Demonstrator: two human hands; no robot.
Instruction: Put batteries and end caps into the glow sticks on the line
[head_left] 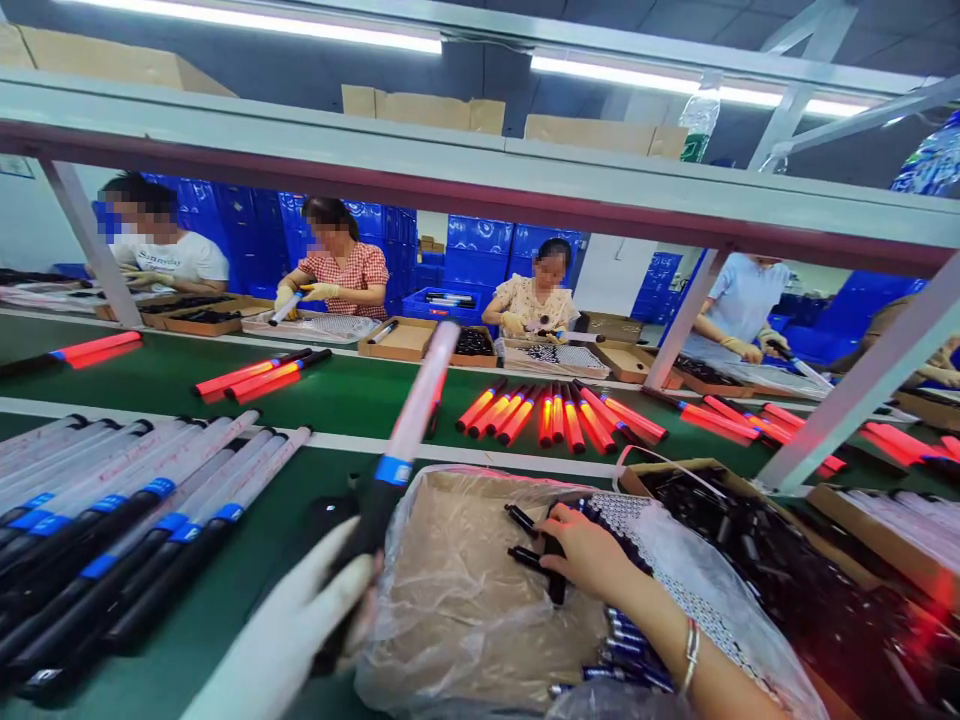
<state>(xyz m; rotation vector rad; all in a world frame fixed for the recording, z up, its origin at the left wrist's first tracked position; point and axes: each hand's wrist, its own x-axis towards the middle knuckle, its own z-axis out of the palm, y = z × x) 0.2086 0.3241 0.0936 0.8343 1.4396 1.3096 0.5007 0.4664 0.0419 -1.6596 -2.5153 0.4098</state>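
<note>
My left hand (337, 590), in a white glove, is wrapped round the black handle of a light stick (409, 430) with a blue band and a whitish unlit tube, tilted up to the right. My bare right hand (581, 545) has its fingers bent over small black parts (536, 560) above a plastic-lined box (450, 600). What exactly those fingers grip is partly hidden. Blue batteries (626, 645) lie under my right forearm, and rows of silvery battery ends (637, 520) fill the box's right side.
Unlit sticks (150, 500) are piled at the left. Red glowing sticks (555, 415) lie on the green belt (360, 395) ahead. A box of black parts (765, 540) stands at the right. Several people work across the belt, below a white shelf beam (480, 170) with slanted posts.
</note>
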